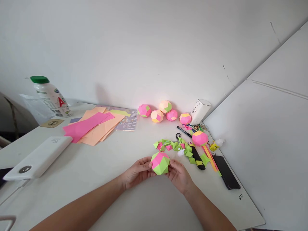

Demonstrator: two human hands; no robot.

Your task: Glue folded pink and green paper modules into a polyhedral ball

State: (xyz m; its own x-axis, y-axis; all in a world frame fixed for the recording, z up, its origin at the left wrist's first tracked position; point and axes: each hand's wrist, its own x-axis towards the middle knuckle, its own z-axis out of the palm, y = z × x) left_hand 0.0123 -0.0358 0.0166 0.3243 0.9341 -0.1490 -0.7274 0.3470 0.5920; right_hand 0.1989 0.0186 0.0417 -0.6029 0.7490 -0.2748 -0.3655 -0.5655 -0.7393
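Note:
A faceted paper ball (160,163), green with pink patches on top, is held up between both hands just over the white table. My left hand (139,171) grips its left side, thumb on the front and fingers beneath. On the opposite side my right hand (179,175) pinches it, with part of the fingers hidden behind the ball. Just beyond the ball lie many small folded green paper pieces (176,146) with a few pink ones among them. A small white cap-like item (181,152) rests near these pieces.
Several finished paper balls (157,116) sit along the wall. To the right are scissors (197,157), a black pen (184,131), a glue bottle (216,144) and a phone (226,172). Coloured paper sheets (93,126), a white power bank (39,157) and a green-capped bottle (51,98) stand left.

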